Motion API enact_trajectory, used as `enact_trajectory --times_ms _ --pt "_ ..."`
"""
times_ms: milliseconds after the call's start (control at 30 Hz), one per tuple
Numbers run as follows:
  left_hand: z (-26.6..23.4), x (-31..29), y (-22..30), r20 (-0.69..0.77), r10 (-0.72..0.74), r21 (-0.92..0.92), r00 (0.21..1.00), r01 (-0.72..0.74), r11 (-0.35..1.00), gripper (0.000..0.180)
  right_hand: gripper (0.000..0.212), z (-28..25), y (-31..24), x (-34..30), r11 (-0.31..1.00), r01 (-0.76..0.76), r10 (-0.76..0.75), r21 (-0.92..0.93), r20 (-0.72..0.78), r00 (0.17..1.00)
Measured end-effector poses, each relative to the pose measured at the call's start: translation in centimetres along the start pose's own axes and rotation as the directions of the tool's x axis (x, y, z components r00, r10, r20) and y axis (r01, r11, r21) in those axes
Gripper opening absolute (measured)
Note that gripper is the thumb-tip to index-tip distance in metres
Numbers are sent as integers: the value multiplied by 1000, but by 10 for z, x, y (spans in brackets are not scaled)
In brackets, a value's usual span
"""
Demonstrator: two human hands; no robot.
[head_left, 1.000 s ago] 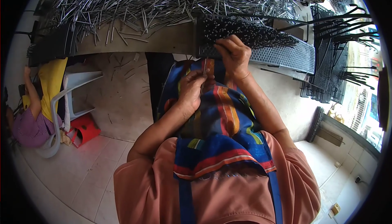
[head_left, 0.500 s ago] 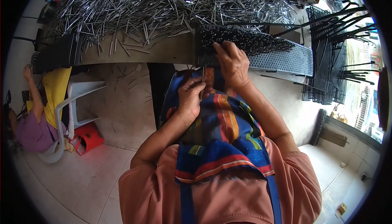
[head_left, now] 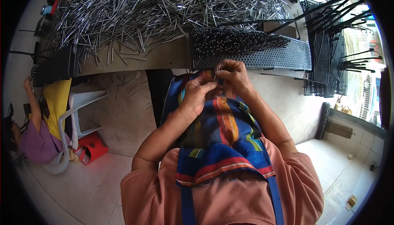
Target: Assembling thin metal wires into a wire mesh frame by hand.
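Note:
Both my hands meet in front of my lap, just below the near edge of a perforated metal rack (head_left: 295, 55). With fingers pinched, my left hand (head_left: 196, 93) grips what looks like a thin metal rod, mostly hidden by the fingers. Touching or nearly touching it, my right hand (head_left: 236, 77) has thumb and forefinger pressed together at the same spot. Whatever those fingertips hold is too small to make out. Many dark thin rods with pale tips (head_left: 230, 41) stand in the rack's holes, densest toward its left.
A large heap of loose metal rods (head_left: 156, 7) covers the worktable (head_left: 164, 54). Dark wire racks with long rods (head_left: 328, 57) stand at right. On the left, a co-worker in a purple top (head_left: 37, 137) sits on a grey plastic chair (head_left: 63, 132) near a red bag (head_left: 93, 148).
My right hand has come down from the rods in the rack to meet my left hand. The left hand has shifted slightly to the right.

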State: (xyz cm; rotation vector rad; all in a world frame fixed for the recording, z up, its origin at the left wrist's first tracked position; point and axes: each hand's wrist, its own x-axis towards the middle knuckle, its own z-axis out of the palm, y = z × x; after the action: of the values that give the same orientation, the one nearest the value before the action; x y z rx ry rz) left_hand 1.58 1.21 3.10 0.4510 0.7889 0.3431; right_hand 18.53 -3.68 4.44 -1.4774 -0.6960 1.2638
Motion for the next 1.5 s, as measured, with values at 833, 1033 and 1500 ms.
enact_trajectory --times_ms 833,1033,1500 --pt "20 11 -10 111 -34 331 993 -5 944 31 9 -18 -2 4 978 -181 192 -107 97 977" --pt "19 14 -12 167 18 570 986 -111 814 31 8 -20 13 3 979 -203 196 24 176 965" --pt "-8 19 12 80 454 411 888 -444 796 8 9 -5 -13 13 674 516 -692 -529 -207 692"
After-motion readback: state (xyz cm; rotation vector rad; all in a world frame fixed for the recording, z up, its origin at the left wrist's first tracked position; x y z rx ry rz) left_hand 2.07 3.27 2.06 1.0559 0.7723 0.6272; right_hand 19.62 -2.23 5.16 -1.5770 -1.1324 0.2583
